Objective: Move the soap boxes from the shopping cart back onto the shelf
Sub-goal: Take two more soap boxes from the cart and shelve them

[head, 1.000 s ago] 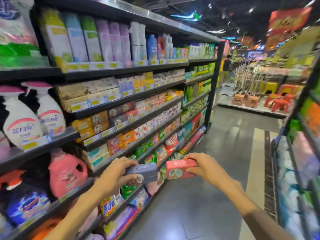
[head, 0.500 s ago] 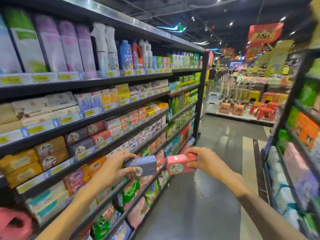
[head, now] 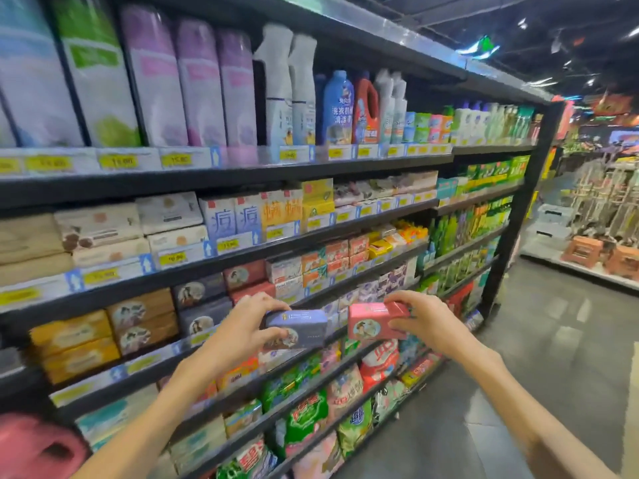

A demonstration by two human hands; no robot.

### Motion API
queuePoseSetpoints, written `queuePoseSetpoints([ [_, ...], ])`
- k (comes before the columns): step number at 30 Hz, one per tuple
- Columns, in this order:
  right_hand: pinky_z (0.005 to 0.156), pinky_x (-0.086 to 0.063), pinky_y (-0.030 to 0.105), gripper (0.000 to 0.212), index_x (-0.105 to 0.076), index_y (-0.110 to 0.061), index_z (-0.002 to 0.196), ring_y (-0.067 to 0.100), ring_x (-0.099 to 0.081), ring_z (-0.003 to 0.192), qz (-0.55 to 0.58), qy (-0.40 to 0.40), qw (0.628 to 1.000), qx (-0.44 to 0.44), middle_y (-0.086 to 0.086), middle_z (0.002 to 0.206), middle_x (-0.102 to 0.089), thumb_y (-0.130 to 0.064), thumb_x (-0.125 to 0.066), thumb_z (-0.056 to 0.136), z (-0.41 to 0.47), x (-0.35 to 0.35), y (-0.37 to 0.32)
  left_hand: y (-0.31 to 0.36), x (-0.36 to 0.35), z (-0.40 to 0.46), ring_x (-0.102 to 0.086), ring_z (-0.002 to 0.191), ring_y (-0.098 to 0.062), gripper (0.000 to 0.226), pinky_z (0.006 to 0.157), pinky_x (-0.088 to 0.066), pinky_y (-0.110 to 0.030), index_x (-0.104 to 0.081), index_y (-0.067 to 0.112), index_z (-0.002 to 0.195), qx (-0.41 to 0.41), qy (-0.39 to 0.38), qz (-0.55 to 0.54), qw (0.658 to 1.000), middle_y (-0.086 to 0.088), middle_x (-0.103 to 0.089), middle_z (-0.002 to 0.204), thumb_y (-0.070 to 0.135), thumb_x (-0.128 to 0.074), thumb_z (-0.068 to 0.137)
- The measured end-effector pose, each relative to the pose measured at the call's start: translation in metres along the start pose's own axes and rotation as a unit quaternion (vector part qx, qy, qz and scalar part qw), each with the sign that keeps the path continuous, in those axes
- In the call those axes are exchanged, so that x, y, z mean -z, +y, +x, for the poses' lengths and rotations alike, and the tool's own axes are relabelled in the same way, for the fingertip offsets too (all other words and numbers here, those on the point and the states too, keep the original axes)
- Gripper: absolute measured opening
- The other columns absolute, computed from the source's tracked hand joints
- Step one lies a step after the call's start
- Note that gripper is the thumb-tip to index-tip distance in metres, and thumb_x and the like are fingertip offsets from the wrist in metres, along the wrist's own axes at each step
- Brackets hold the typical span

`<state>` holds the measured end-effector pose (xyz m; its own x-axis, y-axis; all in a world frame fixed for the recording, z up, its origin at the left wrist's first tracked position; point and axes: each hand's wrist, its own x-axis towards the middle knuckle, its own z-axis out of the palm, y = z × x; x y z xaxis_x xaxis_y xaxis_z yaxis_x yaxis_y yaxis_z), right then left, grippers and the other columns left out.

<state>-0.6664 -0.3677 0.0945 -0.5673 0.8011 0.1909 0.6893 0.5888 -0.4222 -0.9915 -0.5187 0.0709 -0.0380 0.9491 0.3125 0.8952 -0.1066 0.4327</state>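
My left hand [head: 242,326] grips a dark blue-grey soap box [head: 299,328], fingers over its top and thumb under its front. My right hand [head: 425,321] holds a pink-red soap box [head: 375,321] by its right end. Both boxes hang side by side in front of the soap shelf [head: 214,335], just to the right of the stacked dark grey soap boxes [head: 202,305] and the red soap boxes [head: 245,278] on it. The shopping cart is out of view.
Brown and yellow soap boxes [head: 103,335] fill the same shelf to the left. Detergent bottles [head: 340,108] stand on the top shelf, green bags [head: 304,413] lie on the lower ones. Grey aisle floor [head: 539,368] opens to the right, with stools [head: 601,257] at the far end.
Both hands have risen with their boxes and come closer to the shelf of matching soap boxes. The view has moved along the aisle and nearer to the shelving.
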Motion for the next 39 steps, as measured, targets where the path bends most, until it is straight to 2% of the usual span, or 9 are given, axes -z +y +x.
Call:
queuePoseSetpoints([
  [4, 0.070, -0.048, 0.024, 0.043, -0.062, -0.033, 0.122, 0.004, -0.058, 0.080, 0.023, -0.039, 0.997, 0.063, -0.014, 0.104, -0.063, -0.025, -0.078, 0.083, 0.068, -0.023, -0.008, -0.021, 0.007, -0.001, -0.045, 0.098, -0.010, 0.042, 0.087, -0.034, -0.029, -0.063, 0.027, 0.123, 0.069, 0.040, 0.042, 0.996, 0.012, -0.052, 0.105, 0.042, -0.073, 0.086],
  [5, 0.069, -0.046, 0.024, 0.043, -0.062, -0.033, 0.122, 0.003, -0.057, 0.079, 0.034, -0.047, 0.995, 0.080, -0.014, 0.104, -0.062, -0.024, -0.078, 0.084, 0.083, -0.030, -0.012, -0.026, 0.009, -0.001, -0.046, 0.099, -0.010, 0.042, 0.088, -0.034, -0.029, -0.062, 0.027, 0.124, 0.089, 0.042, 0.052, 0.994, 0.012, -0.053, 0.106, 0.041, -0.074, 0.085],
  [8, 0.082, -0.052, 0.030, 0.042, -0.063, -0.035, 0.120, 0.007, -0.063, 0.094, 0.056, -0.079, 0.986, 0.137, -0.015, 0.107, -0.067, -0.026, -0.079, 0.082, 0.125, -0.049, -0.020, -0.042, 0.015, -0.006, -0.052, 0.104, -0.014, 0.045, 0.095, -0.044, -0.035, -0.063, 0.034, 0.124, 0.160, 0.065, 0.060, 0.983, 0.014, -0.055, 0.108, 0.050, -0.073, 0.084],
  [10, 0.086, -0.054, 0.032, 0.043, -0.063, -0.037, 0.119, 0.007, -0.065, 0.096, 0.059, -0.097, 0.979, 0.171, -0.017, 0.106, -0.069, -0.029, -0.080, 0.081, 0.148, -0.059, -0.026, -0.048, 0.015, -0.012, -0.051, 0.105, -0.014, 0.043, 0.094, -0.045, -0.036, -0.061, 0.036, 0.124, 0.198, 0.089, 0.065, 0.974, 0.015, -0.054, 0.108, 0.052, -0.070, 0.085],
  [16, 0.078, -0.046, 0.026, 0.042, -0.064, -0.035, 0.120, 0.006, -0.062, 0.096, 0.080, -0.105, 0.958, 0.253, -0.020, 0.103, -0.063, -0.034, -0.079, 0.081, 0.191, -0.084, -0.051, -0.054, 0.018, -0.028, -0.051, 0.105, -0.014, 0.039, 0.095, -0.043, -0.035, -0.061, 0.038, 0.125, 0.281, 0.144, 0.112, 0.942, 0.014, -0.055, 0.109, 0.044, -0.070, 0.088],
  [24, 0.086, -0.048, 0.028, 0.042, -0.064, -0.035, 0.120, 0.008, -0.061, 0.104, 0.106, -0.108, 0.947, 0.283, -0.016, 0.113, -0.067, -0.032, -0.078, 0.081, 0.209, -0.106, -0.070, -0.080, 0.027, -0.025, -0.051, 0.114, -0.018, 0.043, 0.099, -0.044, -0.040, -0.061, 0.031, 0.129, 0.308, 0.192, 0.116, 0.924, 0.009, -0.057, 0.118, 0.042, -0.069, 0.088],
  [28, 0.087, -0.048, 0.027, 0.042, -0.064, -0.035, 0.121, 0.006, -0.061, 0.104, 0.114, -0.088, 0.946, 0.290, -0.016, 0.114, -0.067, -0.034, -0.078, 0.081, 0.214, -0.110, -0.075, -0.093, 0.029, -0.015, -0.055, 0.115, -0.017, 0.042, 0.100, -0.047, -0.042, -0.060, 0.038, 0.128, 0.308, 0.195, 0.092, 0.927, 0.010, -0.061, 0.118, 0.042, -0.070, 0.087],
  [33, 0.091, -0.047, 0.027, 0.044, -0.062, -0.033, 0.126, 0.008, -0.059, 0.112, 0.122, -0.074, 0.946, 0.290, -0.014, 0.123, -0.065, -0.034, -0.076, 0.084, 0.218, -0.116, -0.081, -0.109, 0.022, -0.004, -0.054, 0.126, -0.014, 0.046, 0.110, -0.043, -0.036, -0.059, 0.033, 0.133, 0.313, 0.206, 0.066, 0.925, 0.006, -0.063, 0.131, 0.023, -0.071, 0.090],
  [39, 0.093, -0.050, 0.032, 0.048, -0.060, -0.035, 0.128, 0.010, -0.060, 0.111, 0.132, -0.061, 0.951, 0.275, -0.013, 0.123, -0.065, -0.035, -0.076, 0.083, 0.221, -0.130, -0.087, -0.119, 0.023, 0.002, -0.060, 0.121, -0.020, 0.041, 0.104, -0.048, -0.038, -0.057, 0.027, 0.136, 0.323, 0.203, 0.063, 0.922, -0.001, -0.066, 0.129, 0.026, -0.063, 0.096],
])
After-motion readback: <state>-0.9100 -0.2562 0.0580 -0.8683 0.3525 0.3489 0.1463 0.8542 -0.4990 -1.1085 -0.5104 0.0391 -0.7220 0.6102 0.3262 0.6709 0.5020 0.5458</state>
